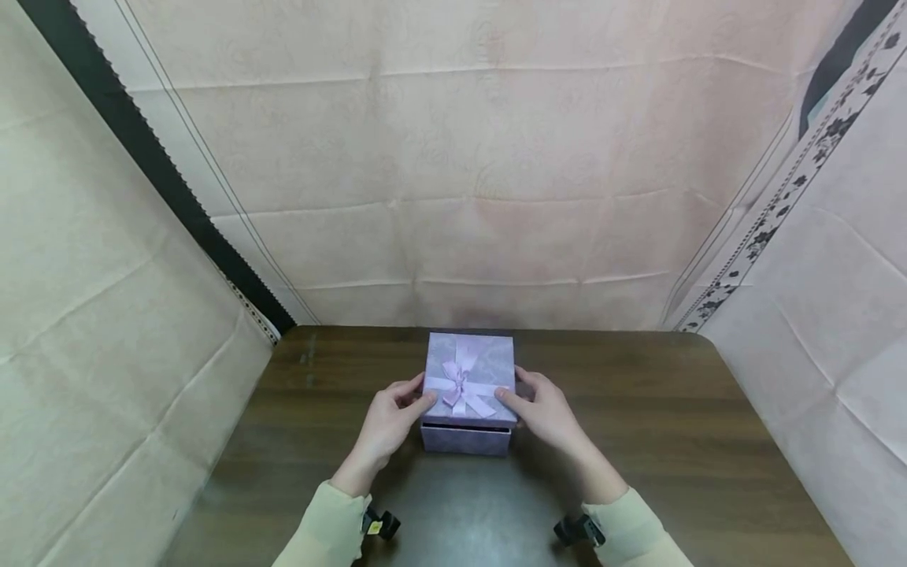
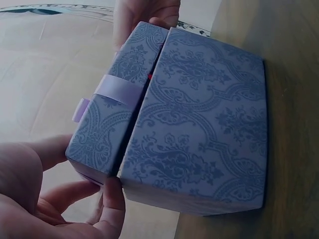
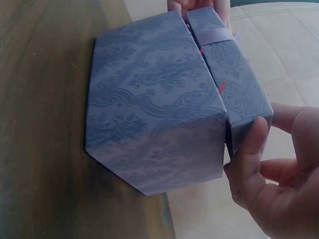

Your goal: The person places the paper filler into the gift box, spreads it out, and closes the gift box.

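A lavender gift box base [image 1: 465, 440] with a damask pattern stands on the table. Its lid [image 1: 489, 366], tied with a pale purple ribbon bow [image 1: 459, 383], sits over the top, slightly raised at the front. My left hand [image 1: 387, 419] grips the lid's left side, thumb on top and fingers along the side. On the opposite side, my right hand [image 1: 554, 413] pinches the lid in the same way. In both wrist views a dark gap runs between lid and base, with small red bits [image 3: 222, 87] showing in it. The inside of the box is hidden.
The brown wooden table [image 1: 319, 441] spreads out around the box. Pale cloth sheets [image 1: 496, 157] hang behind it and at both sides. Dark wrist cameras [image 1: 381, 524] sit at the cuffs of the light green sleeves [image 1: 329, 520].
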Action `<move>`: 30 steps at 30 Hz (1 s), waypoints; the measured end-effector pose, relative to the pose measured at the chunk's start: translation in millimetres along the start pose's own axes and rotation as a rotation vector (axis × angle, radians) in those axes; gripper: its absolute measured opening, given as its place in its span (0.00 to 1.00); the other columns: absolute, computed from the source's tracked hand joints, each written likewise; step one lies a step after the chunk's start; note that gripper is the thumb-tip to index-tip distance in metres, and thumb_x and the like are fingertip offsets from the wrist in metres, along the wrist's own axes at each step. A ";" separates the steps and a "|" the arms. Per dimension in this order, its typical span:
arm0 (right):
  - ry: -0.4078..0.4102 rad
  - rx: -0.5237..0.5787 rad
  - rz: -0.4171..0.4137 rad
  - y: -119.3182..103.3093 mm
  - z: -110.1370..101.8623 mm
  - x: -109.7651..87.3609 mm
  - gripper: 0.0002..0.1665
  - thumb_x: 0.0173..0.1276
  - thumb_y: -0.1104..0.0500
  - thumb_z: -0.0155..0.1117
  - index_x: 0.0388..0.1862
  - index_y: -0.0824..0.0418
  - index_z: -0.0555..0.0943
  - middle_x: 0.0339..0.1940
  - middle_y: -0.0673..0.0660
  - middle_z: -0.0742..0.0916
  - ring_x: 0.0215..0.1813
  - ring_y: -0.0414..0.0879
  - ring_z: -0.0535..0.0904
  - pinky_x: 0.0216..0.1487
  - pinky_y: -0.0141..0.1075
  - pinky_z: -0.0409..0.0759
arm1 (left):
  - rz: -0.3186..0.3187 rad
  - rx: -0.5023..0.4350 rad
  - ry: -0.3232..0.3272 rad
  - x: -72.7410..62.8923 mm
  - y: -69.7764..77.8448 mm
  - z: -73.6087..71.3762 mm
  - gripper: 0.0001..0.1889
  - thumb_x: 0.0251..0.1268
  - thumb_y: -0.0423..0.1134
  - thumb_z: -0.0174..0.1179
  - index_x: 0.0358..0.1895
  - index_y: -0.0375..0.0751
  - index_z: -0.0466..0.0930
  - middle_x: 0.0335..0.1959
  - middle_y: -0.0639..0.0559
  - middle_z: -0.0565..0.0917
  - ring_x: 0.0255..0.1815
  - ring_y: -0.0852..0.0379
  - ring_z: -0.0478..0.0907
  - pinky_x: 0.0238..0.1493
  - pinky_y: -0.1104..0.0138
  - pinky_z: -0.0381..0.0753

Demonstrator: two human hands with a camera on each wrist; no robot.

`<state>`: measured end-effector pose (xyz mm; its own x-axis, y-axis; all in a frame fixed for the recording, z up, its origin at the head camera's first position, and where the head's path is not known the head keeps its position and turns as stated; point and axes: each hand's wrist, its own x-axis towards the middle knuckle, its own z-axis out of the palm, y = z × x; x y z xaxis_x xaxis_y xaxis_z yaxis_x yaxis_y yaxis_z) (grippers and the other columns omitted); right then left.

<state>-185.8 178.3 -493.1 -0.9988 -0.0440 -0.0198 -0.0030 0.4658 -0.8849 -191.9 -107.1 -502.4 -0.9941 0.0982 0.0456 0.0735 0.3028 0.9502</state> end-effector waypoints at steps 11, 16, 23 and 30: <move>0.019 0.075 -0.013 5.5 8.1 -8.5 0.46 0.71 0.51 0.78 0.81 0.66 0.70 0.74 0.67 0.77 0.25 0.48 0.82 0.27 0.38 0.83 | 0.018 0.058 -0.022 -3.1 -5.7 -2.2 0.29 0.73 0.48 0.72 0.70 0.35 0.81 0.49 0.47 0.85 0.45 0.52 0.77 0.46 0.61 0.78; 0.009 0.075 -0.009 6.1 7.9 -9.3 0.47 0.71 0.50 0.78 0.82 0.64 0.69 0.77 0.67 0.75 0.25 0.47 0.82 0.30 0.43 0.85 | 0.022 0.099 -0.044 -4.1 -4.2 -2.0 0.30 0.75 0.49 0.70 0.70 0.32 0.81 0.51 0.45 0.85 0.45 0.51 0.77 0.45 0.61 0.79; 0.003 0.056 -0.001 5.6 8.4 -12.7 0.48 0.71 0.51 0.78 0.82 0.66 0.69 0.77 0.66 0.75 0.24 0.46 0.82 0.28 0.39 0.83 | 0.006 0.143 -0.056 -6.3 -2.5 -1.2 0.31 0.75 0.49 0.70 0.71 0.32 0.79 0.52 0.46 0.84 0.46 0.51 0.77 0.46 0.60 0.80; -0.002 0.052 0.008 9.0 10.3 -14.3 0.48 0.70 0.52 0.78 0.82 0.66 0.68 0.77 0.67 0.74 0.24 0.47 0.82 0.27 0.38 0.82 | 0.028 0.194 -0.055 -5.9 -3.3 1.0 0.31 0.75 0.47 0.70 0.71 0.30 0.79 0.50 0.46 0.83 0.44 0.52 0.75 0.39 0.63 0.77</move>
<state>-171.1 174.0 -505.6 -0.9987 -0.0419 -0.0277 0.0076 0.4195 -0.9077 -186.2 -107.8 -506.1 -0.9860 0.1594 0.0490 0.1202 0.4753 0.8716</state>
